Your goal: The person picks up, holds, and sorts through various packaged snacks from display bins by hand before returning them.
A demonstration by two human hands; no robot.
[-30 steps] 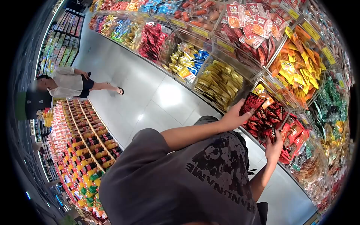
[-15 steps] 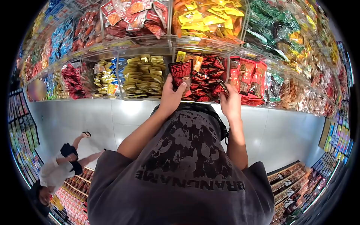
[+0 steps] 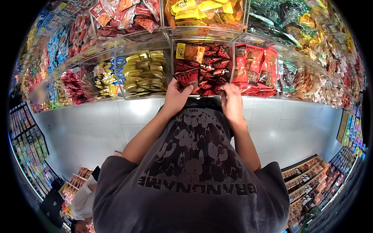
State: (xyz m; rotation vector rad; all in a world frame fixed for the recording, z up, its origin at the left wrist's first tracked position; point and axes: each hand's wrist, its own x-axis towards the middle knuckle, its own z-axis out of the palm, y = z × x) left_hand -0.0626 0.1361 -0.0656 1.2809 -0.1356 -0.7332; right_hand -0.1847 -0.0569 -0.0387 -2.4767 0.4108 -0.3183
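Observation:
My left hand is closed on a dark red and black snack packet, thumb on its face, low over the front left of a clear bin. Similar red and black packets fill that bin. My right hand is at the bin's front right corner, fingers curled together near the packets; what they pinch, if anything, is hidden. A packet with yellow and orange labels lies at the back left of the same bin.
Gold packets fill the bin on the left, and red packets the one on the right. An upper row holds yellow packets. Behind on the left, a person in a white top stands near shelves.
My left hand has lowered the packet, which now tilts flatter. My right hand has shifted left and its fingers have drawn in; the packet at its fingertips no longer shows. The person behind has moved nearer.

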